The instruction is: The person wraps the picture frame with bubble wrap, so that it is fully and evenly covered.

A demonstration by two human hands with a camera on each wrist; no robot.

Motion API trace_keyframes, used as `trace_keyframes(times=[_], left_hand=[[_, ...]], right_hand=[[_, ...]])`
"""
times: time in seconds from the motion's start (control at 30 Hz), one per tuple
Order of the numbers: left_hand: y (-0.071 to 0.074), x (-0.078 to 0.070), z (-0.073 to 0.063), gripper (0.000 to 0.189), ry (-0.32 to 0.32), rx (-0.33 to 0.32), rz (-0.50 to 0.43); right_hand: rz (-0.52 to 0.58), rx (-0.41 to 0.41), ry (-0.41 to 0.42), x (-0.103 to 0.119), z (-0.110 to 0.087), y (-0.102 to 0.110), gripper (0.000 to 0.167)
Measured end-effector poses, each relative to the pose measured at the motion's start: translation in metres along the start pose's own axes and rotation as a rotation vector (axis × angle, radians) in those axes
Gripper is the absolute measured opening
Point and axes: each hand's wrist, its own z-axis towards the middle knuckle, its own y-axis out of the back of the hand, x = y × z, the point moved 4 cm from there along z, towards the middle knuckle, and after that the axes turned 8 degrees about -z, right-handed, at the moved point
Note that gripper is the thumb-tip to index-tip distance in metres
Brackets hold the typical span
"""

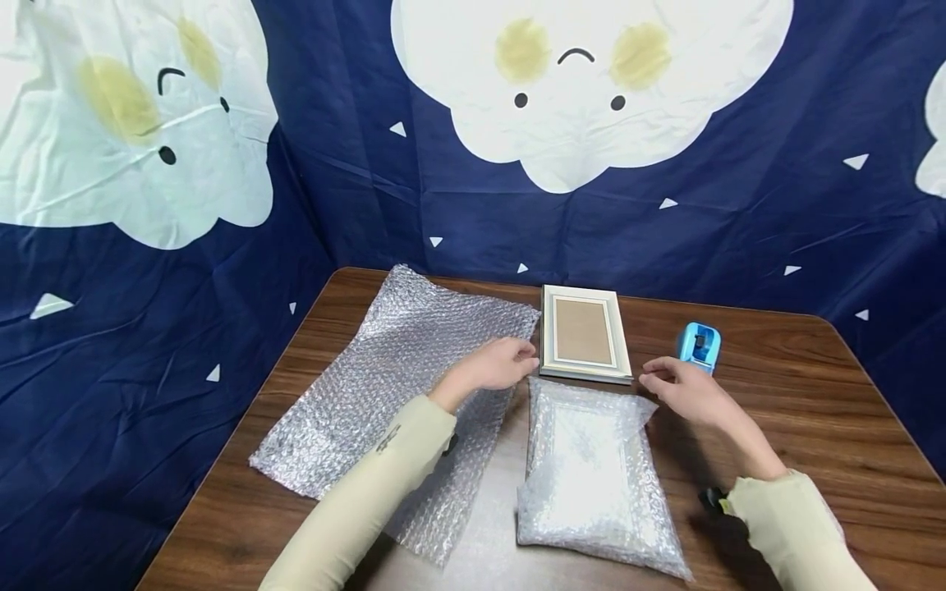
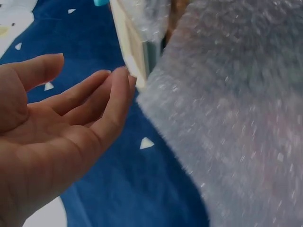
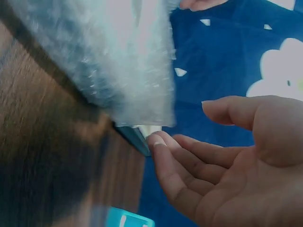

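A picture frame [image 1: 584, 332] with a pale border and tan center lies flat toward the back of the table. My left hand [image 1: 497, 364] hovers by its left front corner, fingers loosely bent with nothing between them; the left wrist view shows the fingertips [image 2: 120, 78] close to the frame's edge. On the other side my right hand [image 1: 695, 394] is near the right front corner, thumb apart from relaxed fingers [image 3: 165, 161], also holding nothing. Just in front of the frame lies a flat rectangular item wrapped in bubble wrap [image 1: 591, 476], between my forearms.
A large loose sheet of bubble wrap [image 1: 369, 394] covers the left of the wooden table [image 1: 820, 394], partly under my left arm. A blue tape dispenser [image 1: 700, 345] stands just beyond my right hand. Behind the table hangs a dark blue cloth [image 1: 488, 222] with cloud prints.
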Motion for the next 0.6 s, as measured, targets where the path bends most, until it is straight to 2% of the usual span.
trace_keyframes(times=[0.17,0.27,0.37,0.47,0.6], left_hand=[[-0.016,0.000,0.020,0.045,0.056,0.025,-0.063],[-0.024,0.000,0.028,0.044,0.111,0.028,-0.062],[-0.028,0.002,0.034,0.043,0.157,0.019,-0.052],[-0.029,0.005,0.038,0.042,0.159,-0.001,-0.033],[-0.028,0.005,0.042,0.042,0.116,-0.036,-0.016]], right_hand=[[0.081,0.107,-0.049,-0.009,0.023,-0.013,0.049],[0.140,0.167,-0.074,-0.012,0.030,-0.020,0.051],[0.180,0.194,-0.090,-0.013,0.034,-0.025,0.051],[0.211,0.184,-0.090,-0.014,0.037,-0.027,0.050],[0.275,0.149,-0.099,-0.018,0.040,-0.026,0.045]])
